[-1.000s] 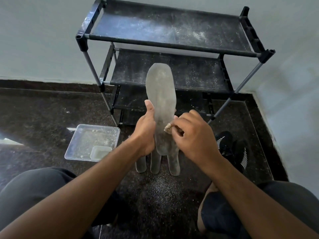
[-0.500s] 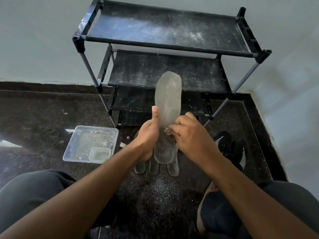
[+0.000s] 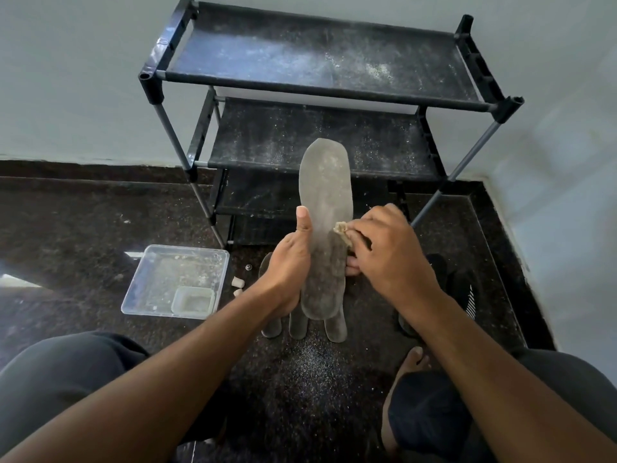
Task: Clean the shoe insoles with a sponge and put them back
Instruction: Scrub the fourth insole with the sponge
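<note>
The left hand point(image 3: 289, 262) grips a grey insole point(image 3: 325, 208) upright (thumb along its left edge) above the floor point(image 3: 83, 222). The right hand point(image 3: 387, 248) pinches a sponge point(image 3: 342, 230) against the insole's right edge, over three more insoles point(image 3: 335, 327).

- The floor point(image 3: 83, 215) is dark speckled stone, running up to pale walls at the back and the right.
- A black shoe rack point(image 3: 320, 105) stands on it at the back, its tiers dusted with pale specks.
- Left of the rack's front leg lies a clear plastic tray point(image 3: 157, 282), with a smaller tub point(image 3: 193, 299) in its near right corner.
- Just right of the tray lie small pale bits point(image 3: 237, 285).
- In front of the rack, three grey insoles point(image 3: 298, 325) lie side by side.
- Right of the rack's base sit black shoes point(image 3: 464, 289) with white stripes.
- Pale grit point(image 3: 310, 365) is scattered nearer than the insoles.
</note>
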